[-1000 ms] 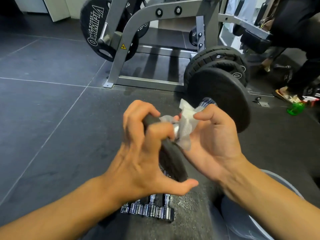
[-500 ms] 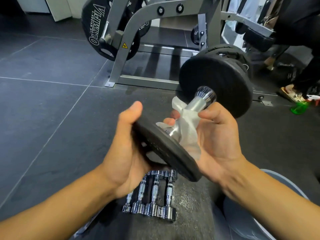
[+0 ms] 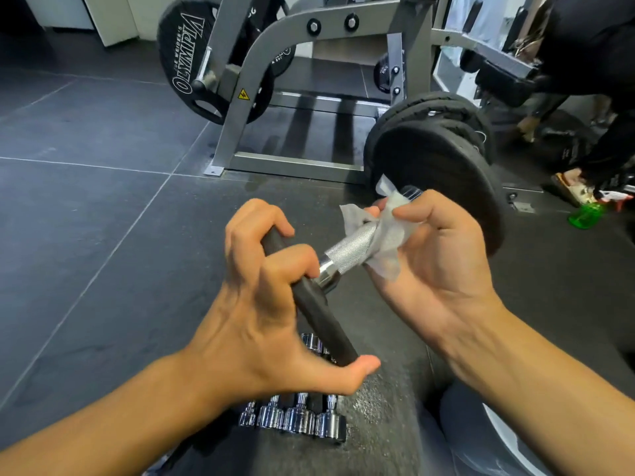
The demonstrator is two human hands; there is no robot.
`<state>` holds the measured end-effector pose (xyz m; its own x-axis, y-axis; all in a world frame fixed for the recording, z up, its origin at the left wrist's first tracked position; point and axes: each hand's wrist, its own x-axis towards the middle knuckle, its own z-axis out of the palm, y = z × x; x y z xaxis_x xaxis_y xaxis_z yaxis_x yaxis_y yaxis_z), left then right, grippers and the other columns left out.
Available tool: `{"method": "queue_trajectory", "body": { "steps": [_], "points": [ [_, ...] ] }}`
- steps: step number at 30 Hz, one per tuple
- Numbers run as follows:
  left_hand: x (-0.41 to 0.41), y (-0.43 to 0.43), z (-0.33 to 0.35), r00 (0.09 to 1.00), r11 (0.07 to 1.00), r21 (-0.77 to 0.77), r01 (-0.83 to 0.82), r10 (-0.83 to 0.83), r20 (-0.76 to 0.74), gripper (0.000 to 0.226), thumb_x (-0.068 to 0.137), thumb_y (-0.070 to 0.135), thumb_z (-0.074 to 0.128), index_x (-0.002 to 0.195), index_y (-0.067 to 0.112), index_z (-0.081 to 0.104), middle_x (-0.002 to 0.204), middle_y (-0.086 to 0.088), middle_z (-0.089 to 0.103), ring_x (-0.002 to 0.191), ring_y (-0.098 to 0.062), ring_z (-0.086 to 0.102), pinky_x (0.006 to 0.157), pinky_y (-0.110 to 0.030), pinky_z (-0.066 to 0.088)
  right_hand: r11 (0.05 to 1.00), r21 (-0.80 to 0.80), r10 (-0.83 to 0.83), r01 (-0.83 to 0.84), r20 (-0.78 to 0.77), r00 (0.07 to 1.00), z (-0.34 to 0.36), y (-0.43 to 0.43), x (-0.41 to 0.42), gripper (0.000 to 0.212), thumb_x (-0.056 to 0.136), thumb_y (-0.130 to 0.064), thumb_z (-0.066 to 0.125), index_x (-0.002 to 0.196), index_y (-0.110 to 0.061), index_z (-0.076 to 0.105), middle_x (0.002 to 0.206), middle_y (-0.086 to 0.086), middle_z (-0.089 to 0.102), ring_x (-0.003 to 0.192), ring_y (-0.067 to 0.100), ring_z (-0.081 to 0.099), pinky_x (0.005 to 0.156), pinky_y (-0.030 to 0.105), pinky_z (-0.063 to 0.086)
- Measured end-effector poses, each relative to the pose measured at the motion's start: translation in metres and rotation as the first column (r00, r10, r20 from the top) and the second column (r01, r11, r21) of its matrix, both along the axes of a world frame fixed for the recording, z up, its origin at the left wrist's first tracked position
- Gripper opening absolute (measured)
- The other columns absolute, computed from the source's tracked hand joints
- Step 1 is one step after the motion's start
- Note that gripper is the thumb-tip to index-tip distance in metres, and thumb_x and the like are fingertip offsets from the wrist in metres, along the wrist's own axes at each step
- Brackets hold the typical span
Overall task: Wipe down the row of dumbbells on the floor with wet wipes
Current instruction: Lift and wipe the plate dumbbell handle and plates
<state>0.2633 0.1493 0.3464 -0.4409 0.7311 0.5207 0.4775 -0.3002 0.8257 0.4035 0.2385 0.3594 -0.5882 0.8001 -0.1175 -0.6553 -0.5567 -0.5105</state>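
A dark tiled floor (image 3: 86, 218) fills the left of my feed. Behind it a black plate (image 3: 185, 63) lettered OLYMPIA hangs on a grey frame (image 3: 299, 29). In the middle, the left hand (image 3: 261, 304) grips the near disc (image 3: 319, 314) of a dumbbell (image 3: 350, 249) held off the floor, with the fingers curled over the disc's upper rim and the thumb hooked under its lower edge. Below that hand a row of chrome dumbbells (image 3: 295, 420) lies side by side on the floor, touching one another. I count four ends, and the hand hides the rest. The held dumbbell slants up to the right, its knurled chrome handle bare between the two hands. A white wipe (image 3: 388, 235) is wrapped round the far part of the handle. The right hand (image 3: 436, 262) pinches it there, thumb on top and fingers curled beneath, palm toward the camera. Beyond that hand are the far discs (image 3: 436, 173), several black ones stacked together. A grey-clad knee (image 3: 481, 441) shows under the right forearm. At far right a green bottle (image 3: 584, 216) sits on the floor near a sandalled foot (image 3: 570, 187), and a person (image 3: 591, 46) in dark clothes is beside the frame.
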Motion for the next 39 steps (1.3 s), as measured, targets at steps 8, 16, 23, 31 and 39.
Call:
{"method": "queue_trajectory", "body": {
  "steps": [8,16,23,31,39],
  "points": [
    [0.007,-0.027,-0.014,0.884,0.95,-0.085,0.3,-0.244,0.4,0.07,0.056,0.042,0.075,0.105,0.022,0.03,0.088,0.027,0.065,0.081,0.005,0.063,0.075,-0.018,0.052,0.986,-0.02,0.168,-0.168,0.009,0.986,-0.009,-0.015,-0.005,0.055,0.062,-0.004,0.056,0.113,-0.011,0.038,0.085,0.01,0.045,0.081,0.02,0.052,0.081,0.037,0.057],
    [-0.006,-0.019,-0.003,0.252,0.803,0.02,0.596,-0.211,0.945,0.057,0.069,0.07,0.053,0.056,0.019,0.076,0.101,0.002,0.061,0.096,-0.017,0.063,0.088,-0.044,0.056,0.882,-0.036,0.468,-0.47,-0.041,0.883,-0.013,-0.031,-0.004,0.028,0.073,-0.008,0.048,0.1,-0.002,0.054,0.101,0.015,0.057,0.096,0.028,0.07,0.096,0.039,0.051],
    [0.0,-0.023,-0.018,0.674,0.91,0.084,0.406,-0.361,0.645,0.087,0.042,0.056,0.096,0.103,0.027,0.04,0.087,0.017,0.064,0.093,-0.01,0.069,0.086,-0.032,0.058,0.861,0.089,0.501,-0.501,0.029,0.865,-0.003,-0.03,-0.003,0.036,0.074,-0.009,0.037,0.093,0.002,0.067,0.092,0.014,0.068,0.09,0.022,0.066,0.093,0.031,0.049],
    [0.012,-0.004,-0.018,0.981,0.961,0.208,-0.181,0.19,-0.025,0.044,0.085,0.062,0.064,0.076,0.021,0.05,0.085,-0.006,0.045,0.091,0.001,0.057,0.082,-0.012,0.038,0.889,0.094,0.448,-0.447,0.011,0.894,0.003,-0.031,-0.009,0.03,0.077,-0.014,0.035,0.093,-0.002,0.057,0.088,0.015,0.052,0.081,0.024,0.052,0.081,0.032,0.051],
    [0.013,-0.026,-0.005,0.547,0.868,0.095,0.487,-0.388,0.742,0.04,0.071,0.05,0.07,0.096,0.024,0.054,0.079,0.015,0.073,0.075,-0.001,0.071,0.067,-0.024,0.059,0.917,0.023,0.398,-0.399,0.038,0.917,-0.002,-0.024,-0.002,0.029,0.07,-0.017,0.053,0.096,-0.009,0.045,0.089,0.012,0.045,0.08,0.028,0.065,0.087,0.037,0.043]
  ]
}}
